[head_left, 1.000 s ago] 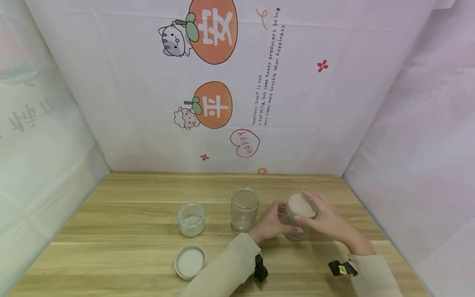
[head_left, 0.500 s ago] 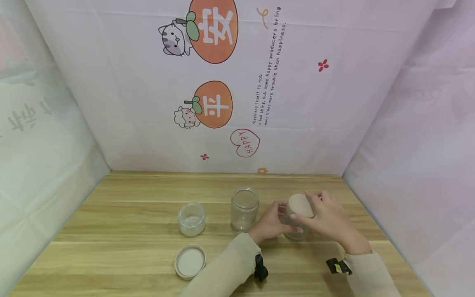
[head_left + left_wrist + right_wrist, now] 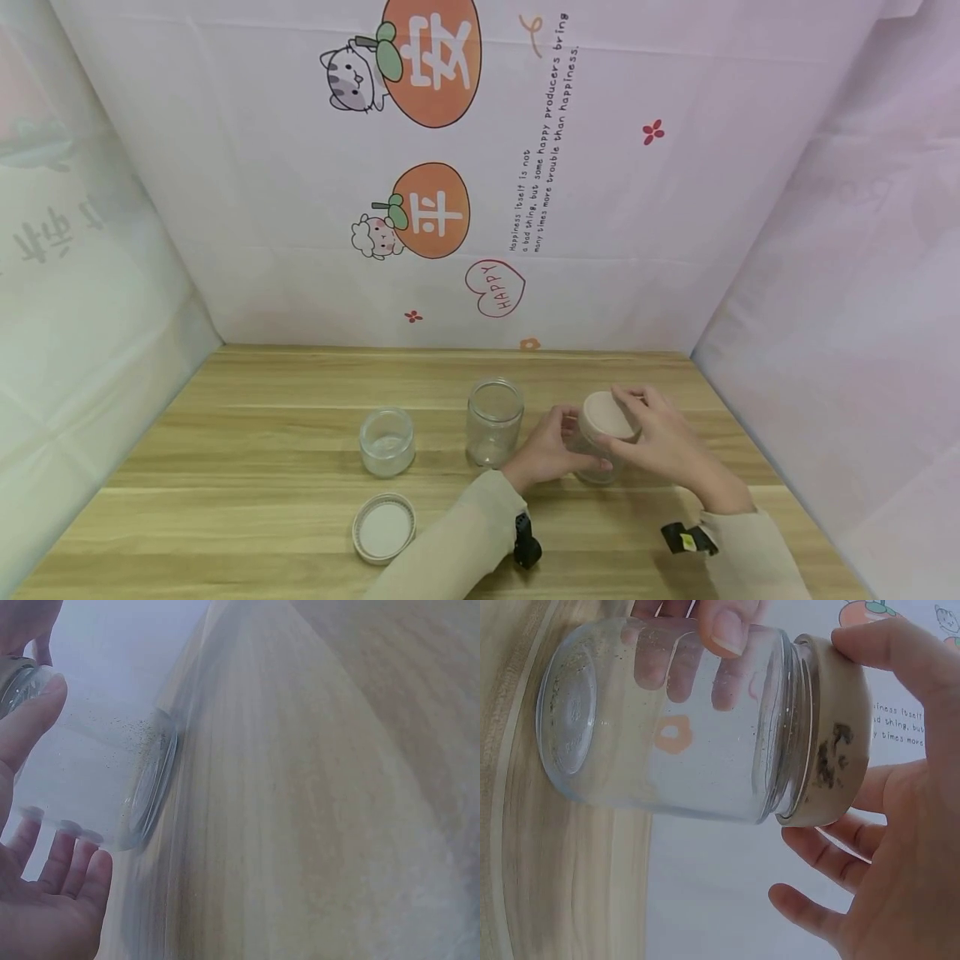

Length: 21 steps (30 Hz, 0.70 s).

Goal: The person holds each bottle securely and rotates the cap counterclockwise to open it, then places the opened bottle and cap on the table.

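Observation:
A clear glass jar (image 3: 705, 765) stands upright on the wooden table at the right, with a beige lid (image 3: 609, 414) on its mouth. My left hand (image 3: 550, 450) holds the jar's body, thumb on the near side and fingers round the far side. The lid's rim is gripped by my right hand (image 3: 667, 446), thumb and fingers at its edge. In the right wrist view, dark smudges mark the lid's side and some glass thread shows beneath its rim. Small dark specks dot the glass near the jar's base in the left wrist view.
An open, taller glass jar (image 3: 494, 423) stands just left of my left hand. Farther left is a short open glass jar (image 3: 387, 442), with a loose lid (image 3: 384, 528) lying underside up in front of it. White printed cloth (image 3: 300, 292) walls the table (image 3: 247, 467) at back and sides.
My right hand has shifted slightly about the lid, its fingers regripping the rim. The left hand and the jar under it have stayed in place.

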Tool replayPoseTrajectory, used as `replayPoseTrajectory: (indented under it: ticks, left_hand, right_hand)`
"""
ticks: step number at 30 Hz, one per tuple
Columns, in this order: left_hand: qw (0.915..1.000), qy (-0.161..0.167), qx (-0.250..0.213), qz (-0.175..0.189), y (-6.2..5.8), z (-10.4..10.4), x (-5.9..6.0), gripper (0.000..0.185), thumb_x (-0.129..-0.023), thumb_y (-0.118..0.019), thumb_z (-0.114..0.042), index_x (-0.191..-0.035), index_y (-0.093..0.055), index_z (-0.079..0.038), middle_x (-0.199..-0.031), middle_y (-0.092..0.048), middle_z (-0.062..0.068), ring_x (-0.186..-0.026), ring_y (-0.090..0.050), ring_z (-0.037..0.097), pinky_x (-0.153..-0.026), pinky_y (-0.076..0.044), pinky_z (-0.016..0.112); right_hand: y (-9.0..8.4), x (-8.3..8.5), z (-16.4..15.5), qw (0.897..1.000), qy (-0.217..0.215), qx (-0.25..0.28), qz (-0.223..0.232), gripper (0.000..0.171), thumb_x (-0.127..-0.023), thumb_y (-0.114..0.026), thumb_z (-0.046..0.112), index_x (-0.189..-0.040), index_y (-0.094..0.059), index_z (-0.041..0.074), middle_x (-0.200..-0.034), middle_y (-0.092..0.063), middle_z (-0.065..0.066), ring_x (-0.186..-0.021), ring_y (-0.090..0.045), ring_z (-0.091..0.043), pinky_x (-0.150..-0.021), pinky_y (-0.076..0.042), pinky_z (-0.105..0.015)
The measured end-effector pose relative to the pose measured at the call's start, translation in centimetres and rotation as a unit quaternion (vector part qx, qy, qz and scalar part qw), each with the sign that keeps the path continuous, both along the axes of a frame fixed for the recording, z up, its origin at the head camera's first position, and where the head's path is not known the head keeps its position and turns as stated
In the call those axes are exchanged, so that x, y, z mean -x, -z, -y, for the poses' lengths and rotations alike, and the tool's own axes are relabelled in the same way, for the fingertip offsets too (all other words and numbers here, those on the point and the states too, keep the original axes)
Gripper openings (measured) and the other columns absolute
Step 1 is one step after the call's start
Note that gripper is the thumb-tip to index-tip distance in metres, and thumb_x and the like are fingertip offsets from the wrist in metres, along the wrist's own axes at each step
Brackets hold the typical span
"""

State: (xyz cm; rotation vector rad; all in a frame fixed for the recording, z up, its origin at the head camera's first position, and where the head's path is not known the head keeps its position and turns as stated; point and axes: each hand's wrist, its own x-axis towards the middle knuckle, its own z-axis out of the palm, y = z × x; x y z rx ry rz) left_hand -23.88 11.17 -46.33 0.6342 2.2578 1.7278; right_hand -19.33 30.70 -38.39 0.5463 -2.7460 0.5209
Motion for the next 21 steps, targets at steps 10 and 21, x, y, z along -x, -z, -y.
replayPoseTrajectory:
  ticks: [10, 21]
  left_hand:
    - [0.9999, 0.006, -0.006, 0.005, 0.58, -0.13, 0.29, 0.079, -0.075, -0.091, -0.036, -0.138, -0.045, -0.022, -0.129, -0.048, -0.010, -0.117, -0.049, 0.011, -0.097, -0.047, 0.034]
    - [1.0000, 0.005, -0.001, 0.002, 0.31, -0.05, 0.13, 0.080, -0.075, -0.090, -0.037, -0.139, -0.045, -0.021, -0.129, -0.049, -0.010, -0.118, -0.049, 0.012, -0.098, -0.046, 0.033]
  right_hand:
    - [0.20, 0.05, -0.16, 0.998, -0.051, 0.015, 0.025, 0.073, -0.086, -0.075, 0.024, -0.145, -0.045, -0.008, -0.138, -0.047, -0.025, -0.116, -0.050, -0.043, -0.082, -0.053, -0.055]
    - [0.49, 0.13, -0.08, 0.998, -0.053, 0.010, 0.012, 0.077, -0.087, -0.078, 0.034, -0.145, -0.046, -0.006, -0.140, -0.048, -0.027, -0.116, -0.053, -0.043, -0.083, -0.053, -0.055]
